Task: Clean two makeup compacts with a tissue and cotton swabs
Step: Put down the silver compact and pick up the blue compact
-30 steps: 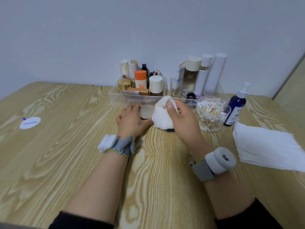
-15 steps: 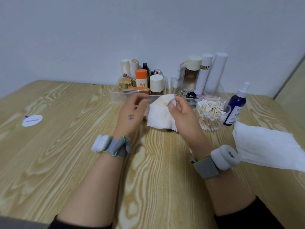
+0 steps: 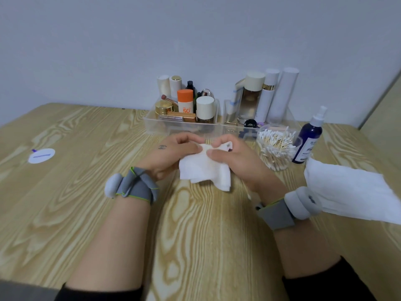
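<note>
My left hand (image 3: 171, 153) and my right hand (image 3: 235, 161) meet over the middle of the wooden table (image 3: 65, 192). Both pinch the top edge of a folded white tissue (image 3: 204, 170), which hangs down between them and touches the table. A small dark bit (image 3: 229, 146) peeks out above my right fingers; I cannot tell what it is. The compacts are hidden from view. A clear jar of cotton swabs (image 3: 275, 148) stands just right of my right hand. One thin swab (image 3: 246, 190) lies on the table by my right wrist.
A clear organizer tray (image 3: 152, 124) full of cosmetic bottles and jars stands at the back against the wall. A blue spray bottle (image 3: 308, 140) is right of the swab jar. A large white tissue (image 3: 351, 192) lies at the right edge. A round white sticker (image 3: 41, 155) sits far left.
My left hand left the round compact on the table and joined my right hand on the tissue. The tissue was unfolded and drawn closer to me, and now hangs flatter between both hands.
</note>
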